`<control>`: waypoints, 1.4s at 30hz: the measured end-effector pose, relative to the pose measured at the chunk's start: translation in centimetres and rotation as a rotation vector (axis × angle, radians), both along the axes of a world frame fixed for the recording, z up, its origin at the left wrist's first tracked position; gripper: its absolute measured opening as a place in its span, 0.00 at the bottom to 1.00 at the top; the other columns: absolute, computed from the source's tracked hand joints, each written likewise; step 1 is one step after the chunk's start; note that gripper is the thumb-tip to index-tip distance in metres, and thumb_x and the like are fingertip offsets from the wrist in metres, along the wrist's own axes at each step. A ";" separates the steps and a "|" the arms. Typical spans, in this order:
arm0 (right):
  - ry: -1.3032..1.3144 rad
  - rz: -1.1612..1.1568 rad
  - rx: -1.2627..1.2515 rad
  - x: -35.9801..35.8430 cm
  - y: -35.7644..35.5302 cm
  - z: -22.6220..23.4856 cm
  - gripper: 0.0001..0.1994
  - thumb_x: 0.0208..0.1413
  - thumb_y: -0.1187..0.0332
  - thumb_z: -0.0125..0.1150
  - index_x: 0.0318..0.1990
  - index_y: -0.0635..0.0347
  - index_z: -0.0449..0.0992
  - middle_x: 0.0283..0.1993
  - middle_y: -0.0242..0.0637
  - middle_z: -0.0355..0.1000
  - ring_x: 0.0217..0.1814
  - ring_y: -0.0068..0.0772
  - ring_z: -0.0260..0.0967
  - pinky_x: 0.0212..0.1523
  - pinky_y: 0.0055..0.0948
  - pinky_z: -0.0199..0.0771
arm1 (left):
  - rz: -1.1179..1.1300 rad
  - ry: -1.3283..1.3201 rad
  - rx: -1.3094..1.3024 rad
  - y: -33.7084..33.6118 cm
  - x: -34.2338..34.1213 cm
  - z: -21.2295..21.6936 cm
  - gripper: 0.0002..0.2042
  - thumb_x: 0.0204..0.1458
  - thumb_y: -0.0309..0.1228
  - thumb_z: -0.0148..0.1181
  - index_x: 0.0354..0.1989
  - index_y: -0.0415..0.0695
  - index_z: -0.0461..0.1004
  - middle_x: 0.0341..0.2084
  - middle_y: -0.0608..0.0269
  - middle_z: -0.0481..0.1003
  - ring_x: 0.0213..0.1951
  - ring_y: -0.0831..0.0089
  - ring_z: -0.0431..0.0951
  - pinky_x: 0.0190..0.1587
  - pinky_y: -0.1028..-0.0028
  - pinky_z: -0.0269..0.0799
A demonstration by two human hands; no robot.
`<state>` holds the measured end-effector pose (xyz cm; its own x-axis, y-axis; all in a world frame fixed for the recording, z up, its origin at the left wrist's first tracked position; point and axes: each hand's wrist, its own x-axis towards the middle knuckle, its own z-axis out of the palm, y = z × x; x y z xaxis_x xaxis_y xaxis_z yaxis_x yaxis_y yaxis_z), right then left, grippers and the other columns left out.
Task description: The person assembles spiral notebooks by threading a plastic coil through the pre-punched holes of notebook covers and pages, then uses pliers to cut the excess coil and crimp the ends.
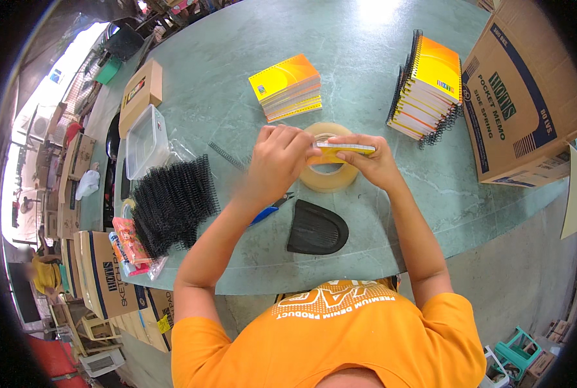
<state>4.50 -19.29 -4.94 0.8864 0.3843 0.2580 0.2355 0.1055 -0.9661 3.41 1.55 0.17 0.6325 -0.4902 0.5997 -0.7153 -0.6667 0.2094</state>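
Note:
Over a large roll of clear tape (331, 183), a small memo pad (348, 149) is held nearly edge-on, its white page edges and some yellow showing. My right hand (373, 161) grips its right end between thumb and fingers. At the opposite end, the fingers of my left hand (277, 158) are closed on the pad's edge; whether they also pinch a wire coil is hidden. A loose black spiral coil (225, 155) lies left of my left hand. Beyond both hands sits a stack of punched yellow-orange memo pads (287, 84) without coils.
Black coils (175, 204) form a large heap at left, by a clear plastic box (147, 143). Blue-handled pliers (269, 210) and a black rounded pad (317, 227) lie near me. Coil-bound memo pads (430, 84) are stacked at right beside a tall cardboard box (521, 97).

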 end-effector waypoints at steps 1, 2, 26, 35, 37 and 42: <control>0.002 0.005 -0.004 0.0 0.1 0.0 0.13 0.49 0.77 0.60 0.44 0.66 0.75 0.44 0.38 0.75 0.48 0.25 0.69 0.51 0.25 0.68 | 0.038 0.059 0.023 0.1 0.2 -0.1 0.06 0.48 0.32 0.57 0.31 0.43 0.73 0.28 0.63 0.74 0.32 0.64 0.73 0.38 0.67 0.64; -0.006 0.010 0.005 -0.1 0.2 0.0 0.13 0.49 0.77 0.60 0.44 0.66 0.76 0.44 0.38 0.75 0.48 0.25 0.69 0.51 0.25 0.68 | 0.076 0.119 0.045 0.3 0.2 -0.3 0.06 0.48 0.32 0.57 0.31 0.43 0.73 0.29 0.63 0.74 0.33 0.64 0.73 0.38 0.66 0.64; -0.002 -0.120 -0.043 -0.7 0.6 -0.3 0.08 0.50 0.72 0.63 0.36 0.67 0.78 0.37 0.35 0.77 0.39 0.19 0.70 0.43 0.21 0.70 | 0.307 -0.070 -0.308 -0.1 -3.2 2.7 0.13 0.40 0.23 0.64 0.37 0.46 0.75 0.29 0.60 0.71 0.32 0.66 0.74 0.35 0.70 0.71; -0.004 -0.177 0.009 -0.3 0.5 -0.5 0.08 0.49 0.71 0.64 0.36 0.65 0.79 0.37 0.35 0.77 0.39 0.19 0.70 0.43 0.20 0.69 | 0.370 -0.051 -0.311 -0.2 -3.3 4.3 0.15 0.39 0.21 0.64 0.38 0.46 0.76 0.29 0.58 0.71 0.34 0.64 0.74 0.38 0.72 0.71; -0.046 -0.180 -0.069 -0.5 0.6 -0.1 0.07 0.50 0.72 0.63 0.36 0.65 0.78 0.36 0.35 0.77 0.39 0.20 0.70 0.43 0.21 0.69 | 0.257 0.103 -0.235 -0.1 -3.4 2.4 0.16 0.39 0.20 0.64 0.39 0.45 0.76 0.32 0.57 0.73 0.37 0.65 0.75 0.40 0.72 0.71; -0.004 -0.151 -0.039 -0.6 0.4 -0.2 0.09 0.48 0.71 0.64 0.36 0.65 0.78 0.36 0.34 0.77 0.39 0.20 0.70 0.44 0.21 0.68 | 0.163 0.162 -0.240 -0.7 -3.3 1.3 0.14 0.40 0.23 0.63 0.39 0.46 0.76 0.35 0.58 0.74 0.37 0.64 0.76 0.40 0.70 0.72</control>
<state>3.94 -18.90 -5.10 0.9339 0.2564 0.2492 0.2497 0.0311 -0.9678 0.09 0.82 1.50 0.7875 -0.2317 0.5712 -0.5479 -0.6876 0.4764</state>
